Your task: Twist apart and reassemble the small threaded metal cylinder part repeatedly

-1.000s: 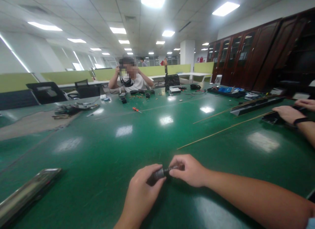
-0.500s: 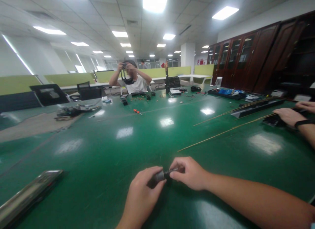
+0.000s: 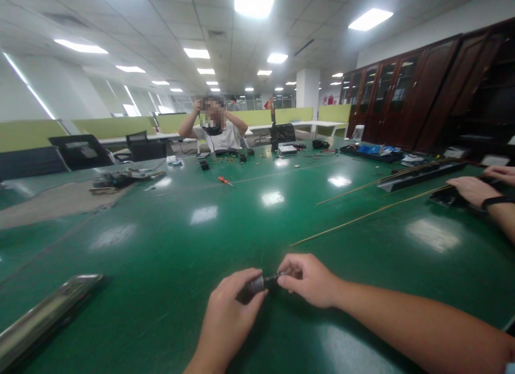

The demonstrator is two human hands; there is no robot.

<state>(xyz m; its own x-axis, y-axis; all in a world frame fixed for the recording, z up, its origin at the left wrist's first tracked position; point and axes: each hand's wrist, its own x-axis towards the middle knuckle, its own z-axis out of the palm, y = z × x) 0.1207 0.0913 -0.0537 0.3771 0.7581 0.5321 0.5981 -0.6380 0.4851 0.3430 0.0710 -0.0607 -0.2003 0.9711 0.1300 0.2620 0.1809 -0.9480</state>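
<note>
Low over the near part of the green table, my left hand (image 3: 235,304) grips a small grey-and-black cylinder (image 3: 256,284) that resembles a little motor, thumb and fingers on its opposite sides. From the cylinder's right end a thinner black stem (image 3: 271,278) sticks out towards my right hand (image 3: 303,280). The right fingertips are pinched on the far end of that stem and hide what it ends in. Both hands are closed and the piece lies roughly level between them.
A long metal bar-like piece (image 3: 48,317) lies at the left. Thin yellowish rods (image 3: 341,224) and a dark channel (image 3: 422,178) lie at the right, by a co-worker's hands (image 3: 472,191). An orange screwdriver (image 3: 224,180) is farther back. Another person (image 3: 225,132) sits across the green table (image 3: 161,266).
My left hand has shifted slightly left with the cylinder, and a little more of the stem shows between my hands. My right hand is nearly still. The person opposite has lowered the headgear slightly.
</note>
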